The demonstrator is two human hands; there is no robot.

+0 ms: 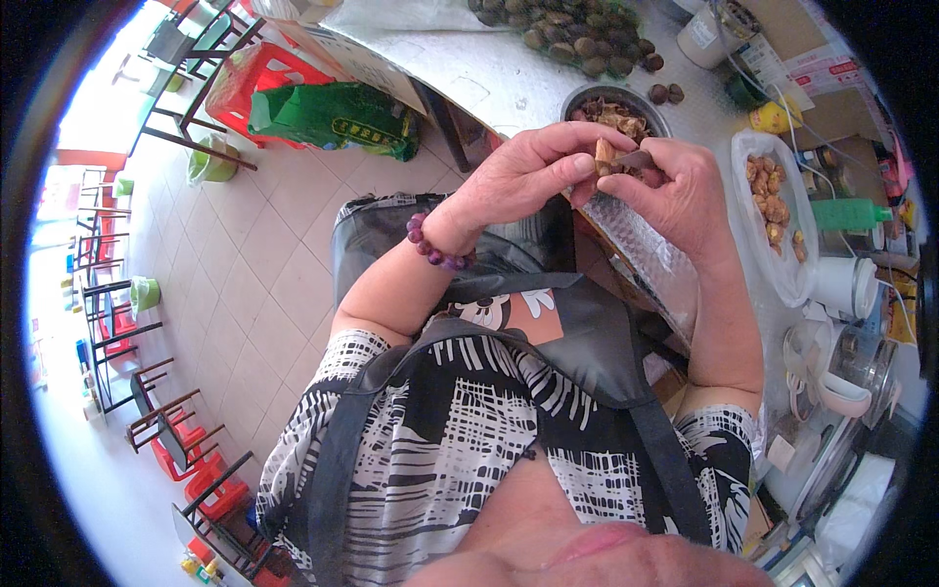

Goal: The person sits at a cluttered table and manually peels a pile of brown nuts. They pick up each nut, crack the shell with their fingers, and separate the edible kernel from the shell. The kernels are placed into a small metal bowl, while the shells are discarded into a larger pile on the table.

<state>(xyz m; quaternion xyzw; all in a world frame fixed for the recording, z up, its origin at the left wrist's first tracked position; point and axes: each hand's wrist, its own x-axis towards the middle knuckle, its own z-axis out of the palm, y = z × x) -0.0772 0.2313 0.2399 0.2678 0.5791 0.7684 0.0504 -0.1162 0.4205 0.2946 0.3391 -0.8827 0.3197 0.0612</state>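
Note:
My left hand (524, 170), with a beaded bracelet at the wrist, pinches a small piece with a pale, peeled-looking face (604, 155) between thumb and fingers. My right hand (678, 192) closes on a small dark blade-like tool (632, 160), whose flat end meets that piece; its handle is hidden in the fist. Both hands are held over the near rim of a round dark metal bowl (574, 99) that holds brown peelings or shells (616, 114). Two dark brown round nuts or fruits (666, 93) lie beside the bowl, on the metal-covered table (506, 70).
A heap of dark round nuts or fruits (587, 37) lies at the table's back. To the right are a clear bag of light-brown pieces (766, 194), a green bottle (851, 214) and a white cup (840, 286). A green bag (334, 117) and red stool (253, 81) stand left.

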